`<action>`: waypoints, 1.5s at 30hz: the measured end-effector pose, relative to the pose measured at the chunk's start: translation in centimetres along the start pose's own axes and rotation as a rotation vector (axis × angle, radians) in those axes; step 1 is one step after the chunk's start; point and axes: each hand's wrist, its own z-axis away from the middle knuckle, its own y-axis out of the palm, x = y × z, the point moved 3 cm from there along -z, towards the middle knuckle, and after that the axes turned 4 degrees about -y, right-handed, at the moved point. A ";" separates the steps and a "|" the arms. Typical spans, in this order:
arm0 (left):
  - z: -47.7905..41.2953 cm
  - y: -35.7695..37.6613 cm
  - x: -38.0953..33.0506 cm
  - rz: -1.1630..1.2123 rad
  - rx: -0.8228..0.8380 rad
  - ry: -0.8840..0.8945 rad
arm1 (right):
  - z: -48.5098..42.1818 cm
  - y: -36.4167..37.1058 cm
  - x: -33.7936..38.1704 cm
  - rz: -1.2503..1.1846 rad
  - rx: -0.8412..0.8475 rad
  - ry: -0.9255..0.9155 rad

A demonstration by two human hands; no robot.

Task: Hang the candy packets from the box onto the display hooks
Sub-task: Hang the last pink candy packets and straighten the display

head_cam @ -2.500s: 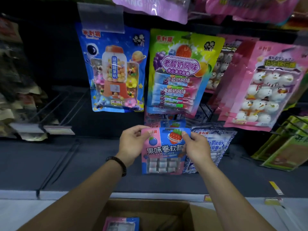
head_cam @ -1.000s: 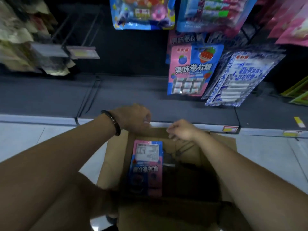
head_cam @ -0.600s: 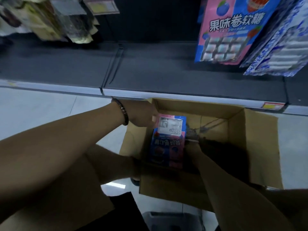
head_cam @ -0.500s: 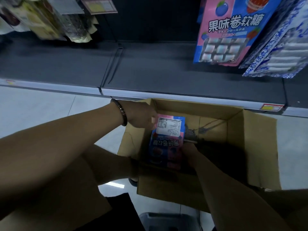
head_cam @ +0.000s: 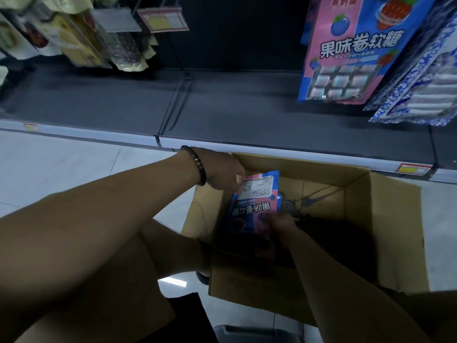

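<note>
a pink and blue candy packet (head_cam: 254, 201) sits upside down in the cardboard box (head_cam: 385, 231), left hand (head_cam: 222, 169) pinching its far corner, right hand (head_cam: 280, 227) gripping its near end. a matching packet (head_cam: 346, 53) already hangs above; this one awaits lifting and hanging.

Cardboard box (head_cam: 385, 219): one.
Pink-and-blue candy packets: two in your view, the boxed packet (head_cam: 254, 201) and the hung packet (head_cam: 346, 53).
Blue-and-white packets (head_cam: 418, 95): at least two.
Your hands: two, left hand (head_cam: 220, 169) and right hand (head_cam: 279, 225).
Bracelet (head_cam: 197, 167): one.
</note>
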 end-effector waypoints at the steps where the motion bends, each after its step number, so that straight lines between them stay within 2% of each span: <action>1: 0.0 -0.2 0.0 0.002 -0.001 0.004 | 0.1 -0.1 0.8 0.032 -0.008 -0.047; 5: 0.0 -0.9 0.4 -0.034 -0.060 0.012 | 2.2 -0.5 5.9 0.048 0.015 -0.142; 12: 1.9 -3.9 -0.5 -0.047 -0.161 0.027 | 9.5 -4.4 12.9 0.013 -0.017 -0.138; 17: 4.9 -6.5 -1.5 0.028 -0.215 0.023 | 17.5 -6.2 17.2 -0.158 0.091 -0.223; 21: 7.3 -8.1 -3.1 0.170 -0.239 0.150 | 23.7 -7.8 20.4 -0.280 0.207 -0.278; 26: 7.5 -10.2 -2.7 0.414 -0.671 0.361 | 27.8 -10.1 23.2 -0.276 0.243 -0.377; 29: 7.5 -11.0 -2.4 0.506 -0.913 0.341 | 27.7 -11.7 23.4 -0.141 0.210 -0.438; 31: 7.3 -11.3 -2.4 0.548 -0.970 0.293 | 26.6 -13.1 23.3 -0.048 0.153 -0.464; 34: 6.9 -11.9 -1.8 0.712 -0.935 0.227 | 25.4 -14.8 23.7 0.042 -0.040 -0.526; 36: 6.4 -12.0 -1.4 0.837 -0.874 0.225 | 25.3 -15.4 24.5 0.024 -0.149 -0.681; 39: 6.3 -12.3 -1.4 0.982 -0.832 0.220 | 26.2 -15.5 25.6 0.105 -0.174 -0.905; 42: 5.5 -12.9 -2.3 1.139 -0.773 0.270 | 26.9 -14.7 26.3 0.117 -0.150 -0.999; 45: 5.4 -13.7 -3.4 1.212 -0.740 0.323 | 26.5 -14.8 26.8 0.048 -0.255 -1.052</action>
